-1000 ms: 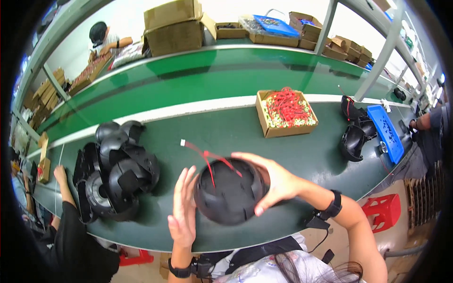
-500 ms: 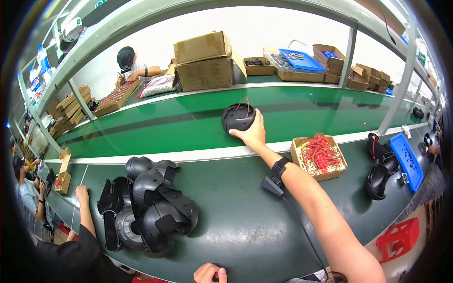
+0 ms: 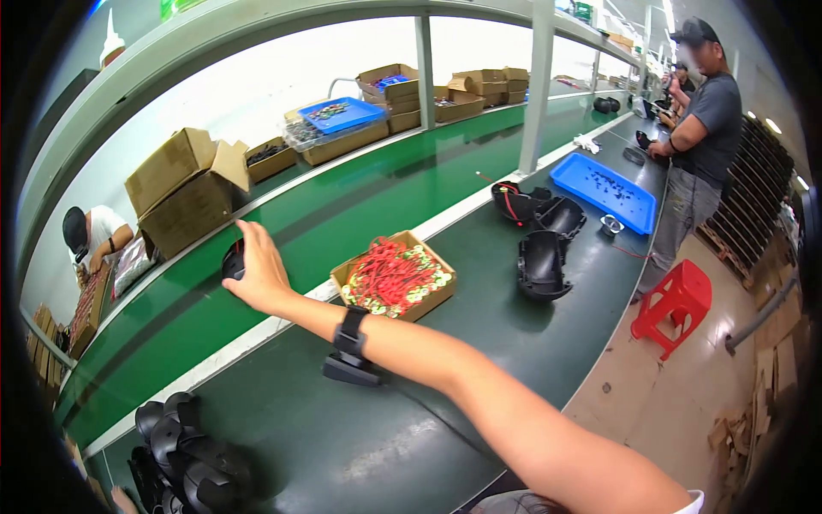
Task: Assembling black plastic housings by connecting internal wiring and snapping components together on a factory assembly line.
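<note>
A green belt [image 3: 317,227] runs beneath the fingers, and a dark green table [image 3: 334,433] spreads from its pale edge on their near side. A standing person [image 3: 715,120] in a dark shirt and cap is well apart, far to the fingers' right. A large cardboard box [image 3: 187,218] sits just past them, on the belt's other side. Well to their right and closer to the wearer is a red stool [image 3: 676,300]; a blue tray [image 3: 632,208] of small black pieces lies far right on the table. Nearer the wearer than the fingers, toward the left, black shells [image 3: 193,467] form a heap, while loose half-shells [image 3: 541,261] rest right of them, before the tray. Just right of the fingers, partly behind the forearm, an open carton [image 3: 435,300] holds red wires [image 3: 390,274]. The right hand [image 3: 261,270] reaches over the belt, thumb and fingers curved about a small black cup [image 3: 231,261], grasping it; whether its underside touches the belt I cannot tell. Nor can I tell how the left hand's fingers stand.
</note>
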A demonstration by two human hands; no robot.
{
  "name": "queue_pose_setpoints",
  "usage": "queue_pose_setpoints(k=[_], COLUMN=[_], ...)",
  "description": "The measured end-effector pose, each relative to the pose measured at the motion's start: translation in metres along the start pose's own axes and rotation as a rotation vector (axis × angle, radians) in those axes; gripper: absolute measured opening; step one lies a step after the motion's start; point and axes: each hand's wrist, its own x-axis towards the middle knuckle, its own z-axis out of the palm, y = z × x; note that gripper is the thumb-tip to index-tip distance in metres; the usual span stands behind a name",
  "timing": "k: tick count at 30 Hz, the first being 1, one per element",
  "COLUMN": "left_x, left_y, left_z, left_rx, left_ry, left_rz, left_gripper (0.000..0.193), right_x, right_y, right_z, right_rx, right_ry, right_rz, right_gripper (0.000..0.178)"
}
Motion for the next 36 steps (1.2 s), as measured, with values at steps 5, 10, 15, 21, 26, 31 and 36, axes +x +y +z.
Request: queue_pose_setpoints(k=[5, 10, 15, 21, 26, 31, 36], left_x=[-0.002, 0.0, 0.006, 0.0, -0.003, -0.005, 0.007], left_y=[-0.001, 0.007, 0.008, 0.002, 0.022, 0.032, 0.052], left_z=[-0.006, -0.008, 0.001, 0.001, 0.0, -0.013, -0.016], left_rx=[-0.011, 0.054, 0.06, -0.056, -0.169, -0.143, -0.255], left_ry=[0.077, 0.124, 0.12, 0.181, 0.21, 0.251, 0.194], left_rz=[-0.089, -0.056, 0.009, -0.116, -0.154, -0.128, -0.131], left_gripper=[0.032, 0.035, 0.034, 0.038, 0.038, 0.036, 0.028], right_x=[0.034, 0.073, 0.038, 0.007, 0.017, 0.018, 0.015], right_y=[-0.08, 0.002, 0.123, 0.153, 0.185, 0.185, 0.094], right_z=[-0.161, -0.324, -0.45, -0.45, -0.452, -0.437, -0.42], right_rx=[0.284, -0.667, -1.118, -1.047, -0.894, -0.616, -0.238], right_ry=[-0.382, -0.306, -0.397, -0.335, -0.349, -0.011, -0.055], right_rz=[-0.144, -0.13, 0.314, 0.387, 0.593, 0.53, 0.322], right_gripper=[0.026, 0.026, 0.021, 0.031, 0.035, 0.038, 0.037])
